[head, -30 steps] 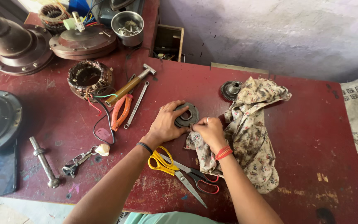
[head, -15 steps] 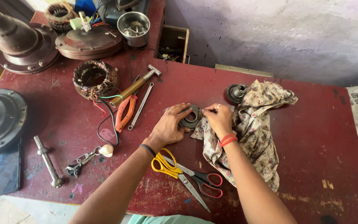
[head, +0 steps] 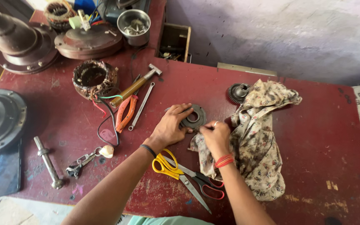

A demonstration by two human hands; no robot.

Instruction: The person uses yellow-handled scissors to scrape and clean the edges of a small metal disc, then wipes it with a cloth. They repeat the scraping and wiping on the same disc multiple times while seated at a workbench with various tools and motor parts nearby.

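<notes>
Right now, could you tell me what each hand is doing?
Left hand: open, fingers spread flat on the round metal plate.
Right hand: closed, fingertips pinching at the plate's edge.

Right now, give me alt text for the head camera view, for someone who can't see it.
Two bare hands work on a dark metal ring on a red table: left hand flat on it, right hand at its edge beside a patterned rag. Two scissors lie nearby.

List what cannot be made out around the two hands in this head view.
- Metal disc: its near-left part hidden under the left hand.
- Right hand: fingertips curl under, so what they pinch is hidden.
- Floral cloth: hides the table beneath and part of the toothed gear.
- Steel bowl: contents too small to identify.
</notes>
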